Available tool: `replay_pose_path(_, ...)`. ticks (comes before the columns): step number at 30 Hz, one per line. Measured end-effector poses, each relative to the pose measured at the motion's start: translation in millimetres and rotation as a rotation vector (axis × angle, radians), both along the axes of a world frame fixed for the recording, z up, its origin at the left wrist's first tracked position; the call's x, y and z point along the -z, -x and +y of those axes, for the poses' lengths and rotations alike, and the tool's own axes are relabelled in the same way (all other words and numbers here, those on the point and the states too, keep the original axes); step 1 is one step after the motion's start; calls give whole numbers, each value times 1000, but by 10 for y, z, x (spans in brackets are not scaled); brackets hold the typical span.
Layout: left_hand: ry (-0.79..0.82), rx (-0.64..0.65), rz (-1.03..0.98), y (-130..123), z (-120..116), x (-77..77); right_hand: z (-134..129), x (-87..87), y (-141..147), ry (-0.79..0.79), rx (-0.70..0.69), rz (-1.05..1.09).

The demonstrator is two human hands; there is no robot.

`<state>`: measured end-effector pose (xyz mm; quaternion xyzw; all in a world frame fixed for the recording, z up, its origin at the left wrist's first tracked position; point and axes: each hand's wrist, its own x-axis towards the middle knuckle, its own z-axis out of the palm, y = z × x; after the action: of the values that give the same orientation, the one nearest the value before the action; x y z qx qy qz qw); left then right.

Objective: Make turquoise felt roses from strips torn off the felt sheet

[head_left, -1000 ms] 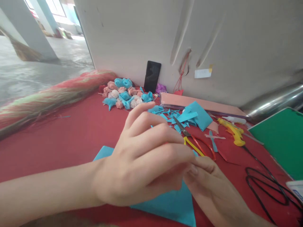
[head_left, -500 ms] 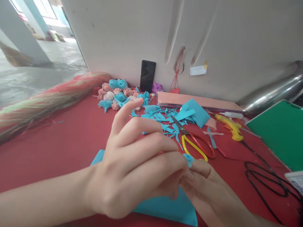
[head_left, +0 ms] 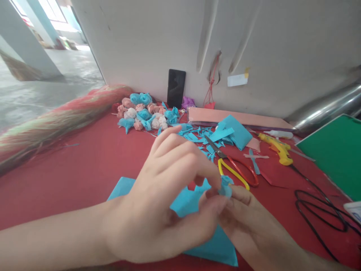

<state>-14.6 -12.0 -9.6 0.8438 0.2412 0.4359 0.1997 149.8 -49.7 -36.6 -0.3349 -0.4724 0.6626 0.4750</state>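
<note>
Your right hand [head_left: 248, 218] pinches a small rolled piece of blue paper [head_left: 225, 187] between thumb and fingers, and your left hand [head_left: 166, 195] closes its thumb and a fingertip on the left edge of that same piece, its other fingers curled loosely above. You have the piece raised over the red tabletop [head_left: 84, 162], with a larger blue sheet [head_left: 211, 244] lying below your hands. Just beyond them, the scissors [head_left: 222, 155] point toward blue scraps [head_left: 197, 133] and a folded blue stack [head_left: 238, 131]. To the right you have the yellow glue gun [head_left: 279, 149]; at the back, paper flowers [head_left: 143, 114] sit beside an upright phone [head_left: 176, 88].
</note>
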Motion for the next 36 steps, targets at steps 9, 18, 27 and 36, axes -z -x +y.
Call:
replay_pose_path(9, 945, 189, -7, -45, -101, 72, 14, 96, -5, 148, -50, 131)
replay_pose_path(18, 1019, 224, -34, -113, -118, 42, 43, 113, 22, 126, 13, 52)
replay_pose_path(27, 1107, 298, -87, -129, -117, 38, 20, 161, -8, 89, -2, 29)
replay_pose_path(36, 1038, 348, -91, -137, -148, 17, 14, 155, -4, 82, 0, 43)
